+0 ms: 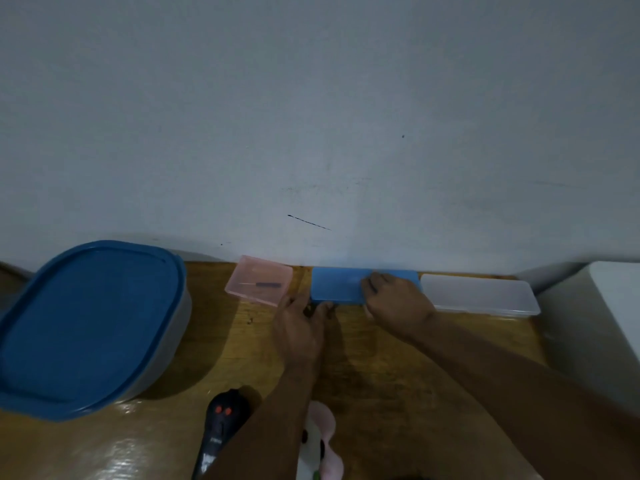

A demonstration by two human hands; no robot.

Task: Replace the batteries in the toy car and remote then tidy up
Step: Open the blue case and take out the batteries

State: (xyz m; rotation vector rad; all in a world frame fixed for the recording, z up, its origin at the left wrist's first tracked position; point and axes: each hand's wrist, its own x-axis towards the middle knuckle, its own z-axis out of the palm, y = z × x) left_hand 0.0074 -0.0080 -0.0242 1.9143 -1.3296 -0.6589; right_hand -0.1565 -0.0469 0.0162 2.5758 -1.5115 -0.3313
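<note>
A: What might go wrong here?

B: The right hand (394,303) lies flat on the blue case (341,284), fingers spread over its lid, pressing rather than gripping. The left hand (299,323) is at the case's near left corner; its fingers curl at the front edge, but whether they pinch anything cannot be told. If the person is prying the lid, the case could skid along the wall into the pink box (259,280) or the white case (481,296), which sits just beside it.

A: And if it springs open?

B: Whatever it holds could scatter over the wooden table (381,368). Its contents are hidden.

A: The other containers?

B: The pink box is see-through and holds a thin tool with a dark handle, likely a screwdriver. The white case is closed. The big tub with the blue lid (90,327) is closed too.

A: The task's own things?

B: The black remote (221,424) and the pale toy car (320,441) lie at the near edge, under the left forearm. A drawn-back elbow could knock them off.
</note>
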